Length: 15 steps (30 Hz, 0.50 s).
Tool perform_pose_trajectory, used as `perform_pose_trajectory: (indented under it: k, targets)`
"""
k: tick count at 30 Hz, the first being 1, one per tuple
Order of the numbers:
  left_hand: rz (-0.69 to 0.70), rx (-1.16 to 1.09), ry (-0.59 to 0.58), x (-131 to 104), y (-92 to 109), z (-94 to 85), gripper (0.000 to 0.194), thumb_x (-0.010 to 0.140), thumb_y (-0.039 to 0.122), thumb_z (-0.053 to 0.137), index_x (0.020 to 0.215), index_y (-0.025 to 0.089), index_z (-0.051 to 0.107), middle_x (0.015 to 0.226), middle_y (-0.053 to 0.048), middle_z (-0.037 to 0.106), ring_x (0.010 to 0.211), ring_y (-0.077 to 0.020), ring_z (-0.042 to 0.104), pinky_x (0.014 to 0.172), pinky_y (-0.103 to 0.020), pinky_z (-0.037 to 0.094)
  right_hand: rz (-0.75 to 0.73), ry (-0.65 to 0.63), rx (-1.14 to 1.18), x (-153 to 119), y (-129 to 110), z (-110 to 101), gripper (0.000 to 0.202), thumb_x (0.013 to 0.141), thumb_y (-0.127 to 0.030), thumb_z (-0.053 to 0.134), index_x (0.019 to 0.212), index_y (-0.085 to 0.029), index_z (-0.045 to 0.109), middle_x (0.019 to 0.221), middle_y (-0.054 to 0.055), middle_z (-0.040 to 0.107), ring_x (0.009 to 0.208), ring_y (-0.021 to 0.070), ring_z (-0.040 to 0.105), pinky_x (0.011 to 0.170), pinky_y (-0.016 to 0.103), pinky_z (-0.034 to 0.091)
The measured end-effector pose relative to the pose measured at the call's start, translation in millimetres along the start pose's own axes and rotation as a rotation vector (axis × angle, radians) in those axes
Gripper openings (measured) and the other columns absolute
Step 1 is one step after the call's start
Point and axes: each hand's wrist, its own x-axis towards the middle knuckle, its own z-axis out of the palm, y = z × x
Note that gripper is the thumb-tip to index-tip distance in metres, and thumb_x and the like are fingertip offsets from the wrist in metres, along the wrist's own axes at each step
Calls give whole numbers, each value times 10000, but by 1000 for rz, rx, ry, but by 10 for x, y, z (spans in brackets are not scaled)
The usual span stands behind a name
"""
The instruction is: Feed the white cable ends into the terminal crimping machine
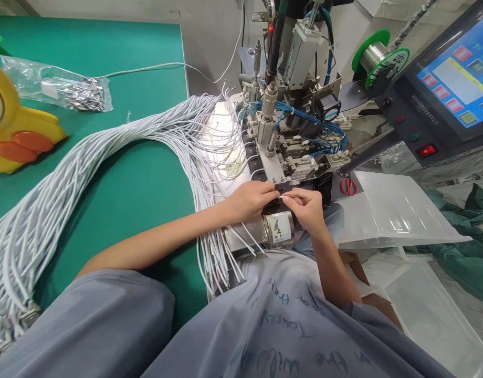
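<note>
My left hand [254,200] is closed in a pinch at the front edge of the machine [273,167], by its metal block. Just right of it, my right hand [306,206] pinches a thin white wire end [283,197]; the fingertips of both hands nearly meet. Whatever the left fingers hold is too small to make out. A large bundle of white cables [119,134] runs over the green table and fans out beside the machine, with loose ends hanging under my left forearm.
A yellow toy-like object [24,123] and a plastic bag of metal parts [84,93] lie on the green table [147,184]. At right are a solder spool [377,56], a touchscreen [458,79], red scissors [348,186] and a translucent tray [438,310].
</note>
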Motion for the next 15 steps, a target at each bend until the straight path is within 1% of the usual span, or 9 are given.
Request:
perform_pose_trajectory:
  k: [3, 5, 6, 8, 11, 13, 15]
  targets:
    - [-175, -140, -30, -49, 92, 86, 305, 914, 140, 327, 879, 124, 630, 707, -46, 596, 588, -111, 539, 519, -215, 392, 8, 112, 35, -56, 44, 97, 175, 693, -308, 626, 643, -149, 679, 489, -41, 386, 508, 77, 353, 526, 251, 338]
    - [-233, -177, -86, -68, 146, 112, 305, 923, 150, 333, 894, 125, 635, 716, -46, 599, 614, -108, 559, 533, -204, 409, 33, 124, 42, -75, 111, 123, 183, 700, -325, 629, 659, -155, 681, 522, -22, 462, 546, 95, 417, 557, 260, 372]
    - [-246, -157, -132, -71, 166, 114, 297, 923, 156, 341, 902, 122, 636, 725, -48, 597, 612, -110, 561, 524, -205, 408, 48, 119, 39, -74, 156, 118, 185, 702, -329, 630, 672, -156, 685, 547, -12, 501, 568, 104, 447, 571, 264, 388]
    - [-263, -61, -263, -66, 189, 103, 259, 902, 149, 376, 907, 111, 632, 762, -58, 593, 587, -117, 552, 486, -216, 387, 87, 103, 34, -54, 262, 81, 189, 698, -332, 627, 707, -155, 693, 602, 9, 570, 612, 122, 497, 600, 272, 418]
    - [-275, 78, -457, -57, 195, 99, 237, 834, 75, 401, 915, 94, 622, 812, -77, 586, 552, -128, 540, 446, -235, 362, 150, 90, 51, -8, 421, 9, 210, 690, -336, 611, 753, -153, 694, 703, 44, 650, 705, 151, 566, 673, 289, 461]
    - [-274, 103, -530, -59, 191, 117, 272, 806, 38, 395, 955, 88, 617, 833, -87, 582, 560, -138, 551, 455, -245, 380, 187, 82, 82, 16, 499, -10, 221, 684, -344, 602, 756, -152, 681, 751, 55, 672, 742, 156, 588, 712, 293, 473]
    - [-279, 102, -562, -65, 187, 139, 299, 804, 26, 389, 995, 89, 611, 849, -93, 577, 578, -145, 565, 473, -250, 402, 222, 62, 119, 33, 547, 2, 227, 668, -354, 604, 739, -146, 662, 739, 46, 666, 702, 139, 578, 691, 281, 470]
